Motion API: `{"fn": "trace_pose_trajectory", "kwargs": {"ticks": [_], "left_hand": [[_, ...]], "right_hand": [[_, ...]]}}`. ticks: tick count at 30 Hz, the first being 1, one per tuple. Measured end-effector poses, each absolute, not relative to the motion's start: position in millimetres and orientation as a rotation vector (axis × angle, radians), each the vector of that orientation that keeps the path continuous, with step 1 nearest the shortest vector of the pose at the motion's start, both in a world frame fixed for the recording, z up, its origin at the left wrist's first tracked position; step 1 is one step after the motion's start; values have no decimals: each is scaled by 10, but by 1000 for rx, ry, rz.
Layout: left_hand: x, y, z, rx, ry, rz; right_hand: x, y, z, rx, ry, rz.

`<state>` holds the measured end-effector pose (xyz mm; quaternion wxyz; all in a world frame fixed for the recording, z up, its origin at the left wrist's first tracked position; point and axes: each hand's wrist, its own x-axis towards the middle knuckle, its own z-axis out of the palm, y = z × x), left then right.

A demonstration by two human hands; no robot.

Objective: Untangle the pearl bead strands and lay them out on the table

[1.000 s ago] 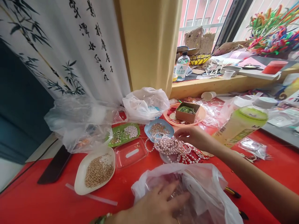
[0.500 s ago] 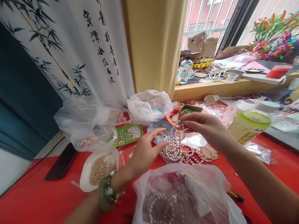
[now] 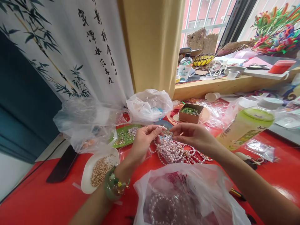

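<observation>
My left hand [image 3: 145, 140] is closed in a pinch on a pearly bead strand, beads hanging below its fingertips. Facing it, my right hand [image 3: 192, 135] pinches at the strand too, though its fingertips partly hide the hold. Under both hands lies a heap of pearl bead strands [image 3: 173, 152]. Just behind the fingers is a blue dish [image 3: 164, 123] with small beads, partly covered. Left of my left hand are a green tray [image 3: 117, 144] of mixed beads and a white bowl [image 3: 84, 178] of gold beads [image 3: 99, 173].
Nearest me stands a translucent plastic bag [image 3: 194, 178] with bead loops inside. Behind my right hand is a small box [image 3: 189, 116] of green cord; a drink bottle [image 3: 248, 126] leans on the right. A black phone-like slab [image 3: 62, 165] and crumpled plastic bags [image 3: 150, 104] are leftward.
My right hand has lowered with the strand toward the heap, uncovering the small box. My left hand, fingers spread before, has closed into a pinch beside it.
</observation>
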<state>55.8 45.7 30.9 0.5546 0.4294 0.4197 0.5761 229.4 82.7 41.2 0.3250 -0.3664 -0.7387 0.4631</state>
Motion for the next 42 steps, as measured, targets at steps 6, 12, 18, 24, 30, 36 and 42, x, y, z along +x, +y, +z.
{"fn": "trace_pose_trajectory", "kwargs": {"ticks": [6,12,18,24,30,36,42], "left_hand": [[540,366,309,918,924,1327],[533,252,342,948,933,1272],[533,193,369,975,967,1191],[519,159,371,1004,983,1190],[513,138,387,1029,1030,1190],[508,121,379,1061,1023,1221],[511,122,365,1075,1033,1223]], "right_hand": [[2328,766,468,-995,-2081,1089],[2339,698,519,-993,-2076,1116],[2341,670,543,-991,-2036,1235],[2343,640,589,-1009,-1993,1355],[2334,638,599,-1002,-1969,1399],[2354,671,571,-985,-1979,1331],[2372,680,573,-970,-2000,1325]]}}
